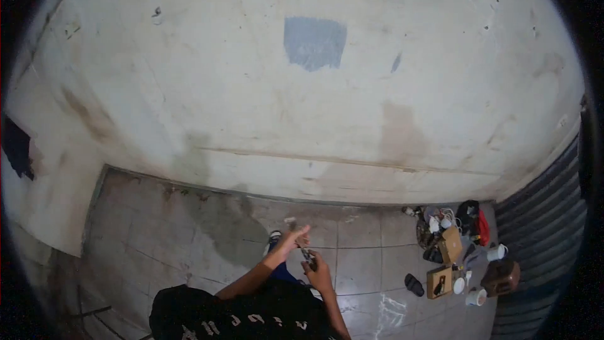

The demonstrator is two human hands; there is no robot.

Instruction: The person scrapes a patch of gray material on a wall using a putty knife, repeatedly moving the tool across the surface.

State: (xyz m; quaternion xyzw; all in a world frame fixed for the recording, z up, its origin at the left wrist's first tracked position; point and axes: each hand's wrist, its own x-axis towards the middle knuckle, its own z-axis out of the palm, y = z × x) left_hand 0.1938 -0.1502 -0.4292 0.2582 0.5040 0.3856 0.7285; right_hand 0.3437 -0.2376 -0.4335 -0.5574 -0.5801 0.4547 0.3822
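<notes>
Both hands are in front of my body, low in the middle of the head view. My left hand (294, 240) is raised, and what its fingers hold, if anything, is too small to make out. Close beside it on the right, my right hand (316, 269) is closed around a small dark tool (307, 254), which points up toward my left hand. The kind of tool is unclear. Below the hands show a black shirt with pale letters and a shoe (275, 237) on the tiled floor (358, 264).
A stained pale wall (251, 107) with a grey patch (314, 43) rises ahead. At the right stand cardboard boxes (439, 282), white buckets (476, 296), a sandal (414, 284), a red bag (482, 226) and a brown container (501, 277), beside a ribbed shutter (541, 233).
</notes>
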